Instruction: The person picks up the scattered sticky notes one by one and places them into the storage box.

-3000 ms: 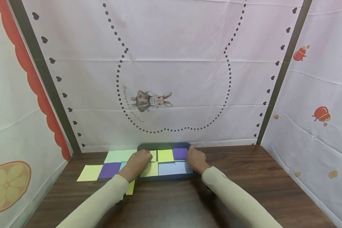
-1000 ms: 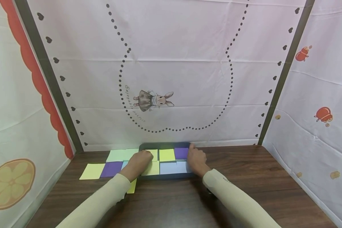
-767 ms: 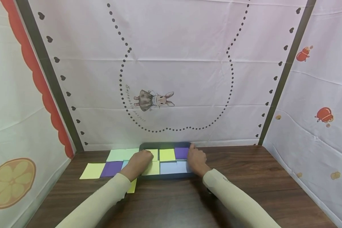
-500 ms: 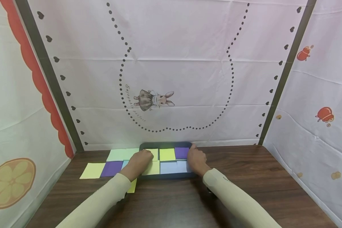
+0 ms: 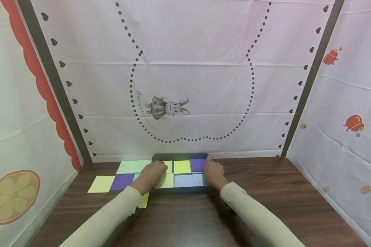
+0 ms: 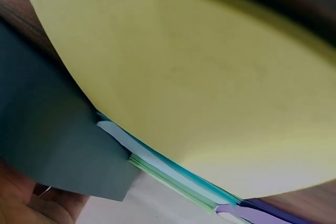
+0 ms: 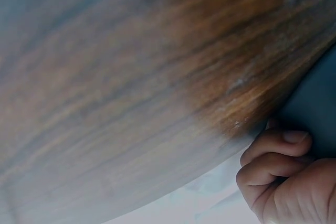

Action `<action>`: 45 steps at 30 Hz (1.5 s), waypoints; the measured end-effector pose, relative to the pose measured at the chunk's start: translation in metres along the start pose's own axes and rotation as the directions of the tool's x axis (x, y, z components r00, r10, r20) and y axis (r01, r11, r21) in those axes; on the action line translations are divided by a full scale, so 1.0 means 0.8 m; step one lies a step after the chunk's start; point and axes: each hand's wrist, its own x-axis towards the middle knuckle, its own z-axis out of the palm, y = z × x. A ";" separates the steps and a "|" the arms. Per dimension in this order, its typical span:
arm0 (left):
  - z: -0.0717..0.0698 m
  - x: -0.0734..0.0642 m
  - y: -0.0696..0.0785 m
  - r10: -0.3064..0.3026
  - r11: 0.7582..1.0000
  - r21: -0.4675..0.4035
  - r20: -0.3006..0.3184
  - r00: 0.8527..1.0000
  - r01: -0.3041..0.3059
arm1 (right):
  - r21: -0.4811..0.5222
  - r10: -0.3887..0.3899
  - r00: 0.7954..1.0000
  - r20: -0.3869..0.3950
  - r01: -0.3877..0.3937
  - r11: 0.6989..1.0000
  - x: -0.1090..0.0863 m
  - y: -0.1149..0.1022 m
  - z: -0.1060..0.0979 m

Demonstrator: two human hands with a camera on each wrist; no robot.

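1. Farthest left on the wooden table (image 5: 259,199), a pale yellow pad (image 5: 101,184) lies flat, beside a purple pad (image 5: 122,182).
2. On the far side of these lie two mint pads (image 5: 128,167); a blue pad (image 5: 136,176), partly hidden, sits right of the purple one.
3. A bright yellow pad (image 5: 144,201) shows on the near side, partly under the left forearm.
4. The left hand (image 5: 151,175) has its fingers curled round the left end of the dark tray (image 5: 188,189).
5. Inside the tray, the far row runs pale yellow, bright yellow, purple; the near row, pale yellow, then two light blue.
6. The right hand (image 5: 214,172) grips the tray's right end, fingers bent.
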 end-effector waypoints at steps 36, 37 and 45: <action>-0.013 -0.029 -0.121 -0.517 0.839 -0.213 -0.023 0.856 0.501 | -0.014 0.010 1.000 0.007 -0.010 1.000 0.000 -0.002 -0.011; -0.013 -0.031 -0.123 -0.526 0.833 -0.216 -0.029 0.850 0.509 | -0.013 0.012 1.000 0.008 -0.012 1.000 0.001 -0.002 -0.009; -0.010 -0.047 -0.141 -0.606 0.774 -0.200 0.038 0.795 0.600 | -0.007 0.019 1.000 0.007 -0.019 1.000 -0.004 -0.004 -0.008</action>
